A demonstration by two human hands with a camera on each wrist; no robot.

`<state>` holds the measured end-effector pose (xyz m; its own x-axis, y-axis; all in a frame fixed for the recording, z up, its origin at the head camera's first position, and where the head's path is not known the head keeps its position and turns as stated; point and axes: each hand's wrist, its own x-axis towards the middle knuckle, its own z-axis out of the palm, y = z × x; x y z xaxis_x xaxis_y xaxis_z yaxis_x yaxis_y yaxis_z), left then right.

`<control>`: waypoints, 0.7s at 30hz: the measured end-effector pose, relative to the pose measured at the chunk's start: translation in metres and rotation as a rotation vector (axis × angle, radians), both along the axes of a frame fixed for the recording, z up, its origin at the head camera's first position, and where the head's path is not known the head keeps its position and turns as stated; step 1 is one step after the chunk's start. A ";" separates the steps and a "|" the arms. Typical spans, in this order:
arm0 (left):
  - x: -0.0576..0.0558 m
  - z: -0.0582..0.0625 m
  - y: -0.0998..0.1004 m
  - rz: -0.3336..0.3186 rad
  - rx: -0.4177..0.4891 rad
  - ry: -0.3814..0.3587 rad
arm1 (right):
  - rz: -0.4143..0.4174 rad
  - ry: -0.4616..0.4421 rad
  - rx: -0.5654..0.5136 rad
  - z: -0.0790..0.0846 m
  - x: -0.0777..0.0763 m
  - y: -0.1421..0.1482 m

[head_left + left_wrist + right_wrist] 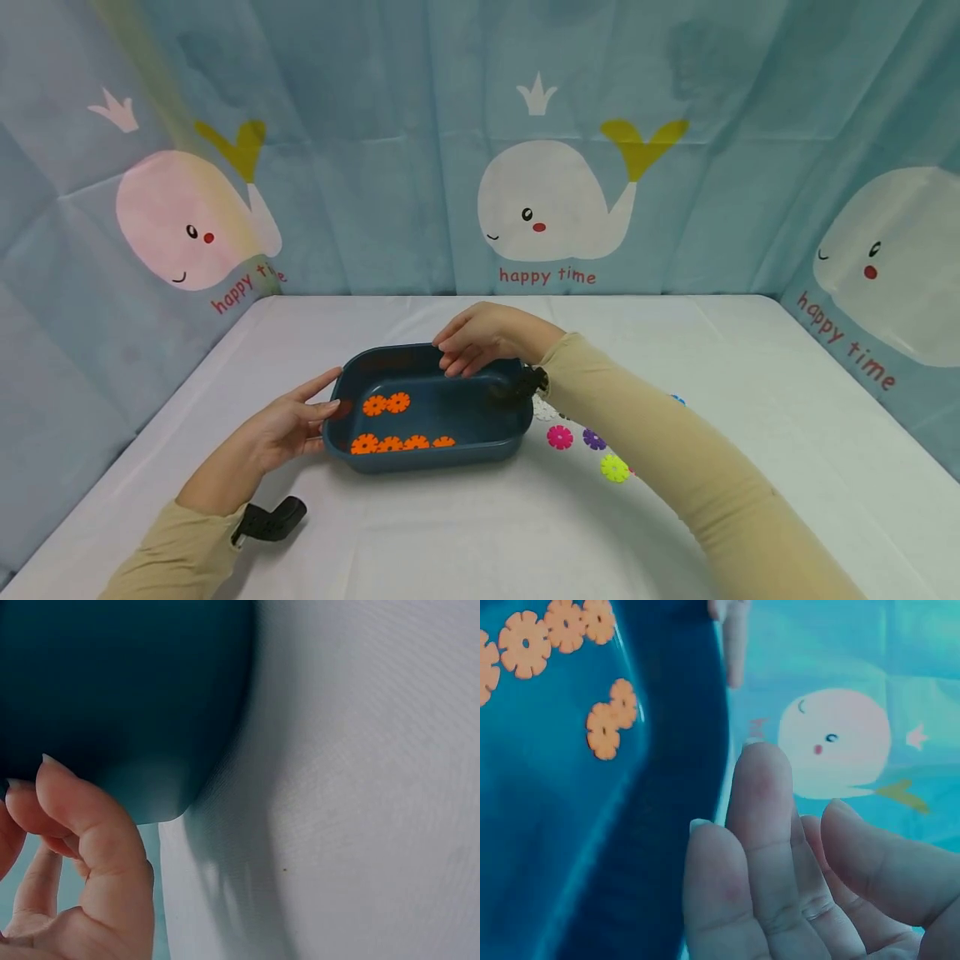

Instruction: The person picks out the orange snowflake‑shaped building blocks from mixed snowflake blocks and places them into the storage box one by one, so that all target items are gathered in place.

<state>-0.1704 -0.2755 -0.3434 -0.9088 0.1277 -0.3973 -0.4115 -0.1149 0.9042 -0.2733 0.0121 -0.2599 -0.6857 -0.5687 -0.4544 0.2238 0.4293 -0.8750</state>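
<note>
left hand (279, 427) gripping a blue tub (450, 457) by the rim, right hand (483, 337) just loosely curled, nothing in it, orange flower discs (365, 444) between them, whale curtain (405, 217) beyond reading "happy time"

Dark-teal rounded rectangular basin (427, 458), bright orange flower-shaped discs (398, 403)
Light-blue fabric backdrop (375, 208) patterned with crowned whales; white desk (420, 533); beige sleeves (675, 467).

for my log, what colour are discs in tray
The discs are orange, clearest in the head view.
</note>
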 end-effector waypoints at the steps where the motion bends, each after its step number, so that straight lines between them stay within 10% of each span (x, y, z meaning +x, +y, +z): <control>1: 0.000 0.000 0.000 0.000 -0.004 0.001 | 0.002 0.009 0.002 0.003 0.001 0.003; 21: 0.000 -0.002 0.001 0.015 -0.022 -0.003 | -0.008 0.169 0.035 0.033 0.016 0.084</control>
<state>-0.1701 -0.2744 -0.3450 -0.9093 0.1048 -0.4027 -0.4125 -0.1010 0.9053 -0.2572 0.0964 -0.2270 -0.7583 -0.5488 -0.3518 0.0784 0.4590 -0.8850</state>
